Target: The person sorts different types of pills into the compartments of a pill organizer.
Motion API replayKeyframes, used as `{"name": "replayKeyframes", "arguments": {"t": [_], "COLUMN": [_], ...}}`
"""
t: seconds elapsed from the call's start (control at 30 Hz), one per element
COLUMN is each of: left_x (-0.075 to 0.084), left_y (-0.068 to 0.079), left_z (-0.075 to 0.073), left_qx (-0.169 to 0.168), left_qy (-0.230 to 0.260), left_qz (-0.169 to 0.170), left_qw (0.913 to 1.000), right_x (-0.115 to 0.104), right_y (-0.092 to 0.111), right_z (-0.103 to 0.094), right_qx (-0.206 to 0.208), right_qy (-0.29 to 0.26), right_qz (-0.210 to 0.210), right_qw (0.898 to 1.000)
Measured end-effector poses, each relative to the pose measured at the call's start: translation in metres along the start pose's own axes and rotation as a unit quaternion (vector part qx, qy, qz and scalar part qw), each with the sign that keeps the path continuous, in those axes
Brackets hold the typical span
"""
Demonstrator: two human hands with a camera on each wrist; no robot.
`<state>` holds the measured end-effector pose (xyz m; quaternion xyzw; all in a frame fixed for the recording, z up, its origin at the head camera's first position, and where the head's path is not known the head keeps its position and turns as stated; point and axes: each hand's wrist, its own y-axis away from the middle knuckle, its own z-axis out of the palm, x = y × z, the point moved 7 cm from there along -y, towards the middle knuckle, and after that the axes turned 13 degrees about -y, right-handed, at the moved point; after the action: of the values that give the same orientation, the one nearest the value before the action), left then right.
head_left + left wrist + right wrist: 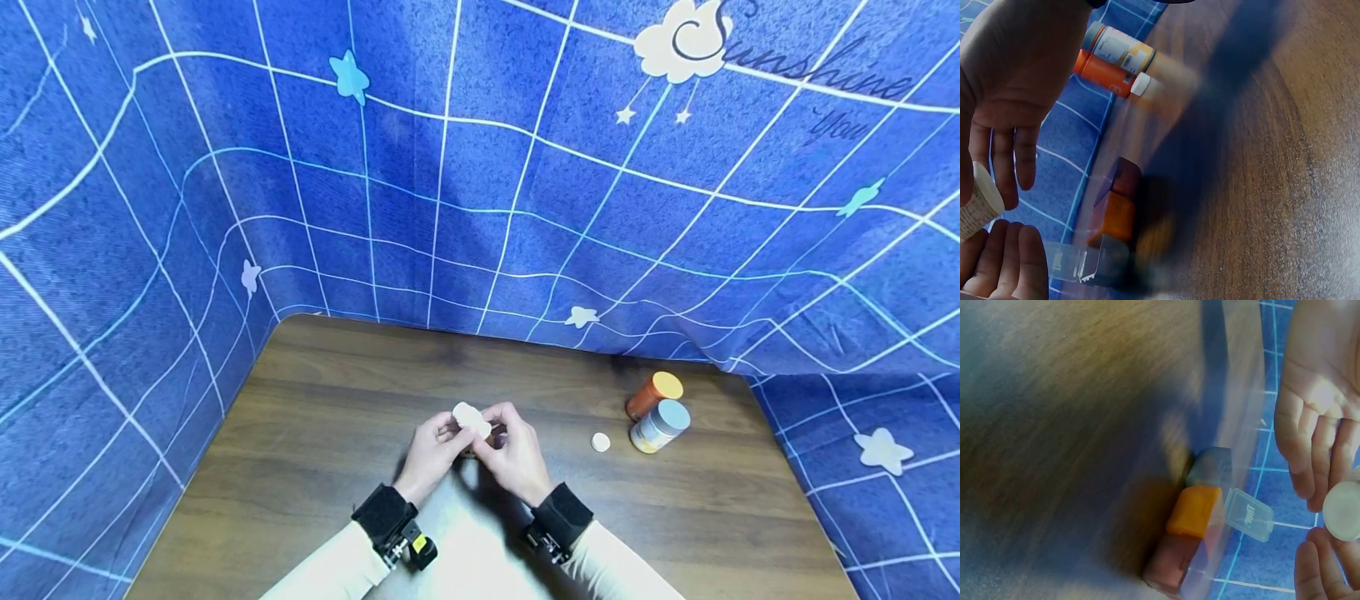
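Note:
A small white bottle [471,419] with a printed label is held tilted between my two hands. My left hand [431,457] pinches it from the left. From the other side, my right hand [521,457] grips it with thumb and fingers. A pale round end of the bottle [1342,511] faces the right wrist view; whether it is open I cannot tell. Beneath the hands stands a pill organizer [1113,215] with coloured compartments, purple, orange and bluish. Its clear bluish lid [1249,514] with raised letters is flipped up. In the head view the hands mostly hide the organizer.
To the right, a white cap [600,442] lies on the wooden table [322,392]. Beyond it stand an orange bottle [642,402] with a yellow top and a white-and-yellow bottle [654,432] with a grey-blue lid. A blue patterned cloth [480,192] hangs behind the table.

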<state>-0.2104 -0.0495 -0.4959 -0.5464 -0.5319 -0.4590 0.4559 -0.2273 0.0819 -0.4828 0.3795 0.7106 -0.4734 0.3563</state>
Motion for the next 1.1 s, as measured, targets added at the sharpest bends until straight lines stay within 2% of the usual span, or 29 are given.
{"name": "replayKeyframes", "arguments": {"t": [0.27,0.37,0.47,0.57,0.7,0.73,0.8,0.9,1.1], "left_x": [0.003,0.004,0.004,0.004,0.003,0.003,0.003,0.003,0.005], "left_y": [0.002,0.003,0.003,0.003,0.004,0.004,0.005,0.006,0.007], "left_z": [-0.001,-0.003,-0.004,-0.004,-0.005,-0.005,-0.005,-0.007,-0.006], "left_qx": [0.009,0.013,0.018,0.023,0.026,0.027,0.028,0.027,0.017], "left_qy": [-0.025,-0.040,-0.057,-0.074,-0.084,-0.085,-0.082,-0.084,-0.073], "left_qz": [0.007,0.007,0.007,0.007,0.012,0.013,0.017,0.021,0.023], "left_qw": [0.9996,0.9991,0.9982,0.9970,0.9961,0.9960,0.9961,0.9959,0.9969], "right_x": [0.000,0.000,0.003,0.016,0.045,0.053,0.067,0.083,0.093], "right_y": [0.003,0.001,-0.005,-0.010,-0.005,-0.001,0.008,0.018,0.027], "right_z": [-0.003,-0.017,-0.043,-0.076,-0.118,-0.126,-0.138,-0.148,-0.154], "right_qx": [-0.033,-0.032,-0.014,0.005,0.007,0.002,-0.012,-0.031,-0.037], "right_qy": [0.015,0.042,0.104,0.213,0.354,0.376,0.397,0.397,0.400], "right_qz": [-0.020,-0.036,-0.029,-0.003,0.062,0.082,0.122,0.163,0.185], "right_qw": [0.999,0.998,0.994,0.977,0.933,0.923,0.910,0.903,0.897]}}
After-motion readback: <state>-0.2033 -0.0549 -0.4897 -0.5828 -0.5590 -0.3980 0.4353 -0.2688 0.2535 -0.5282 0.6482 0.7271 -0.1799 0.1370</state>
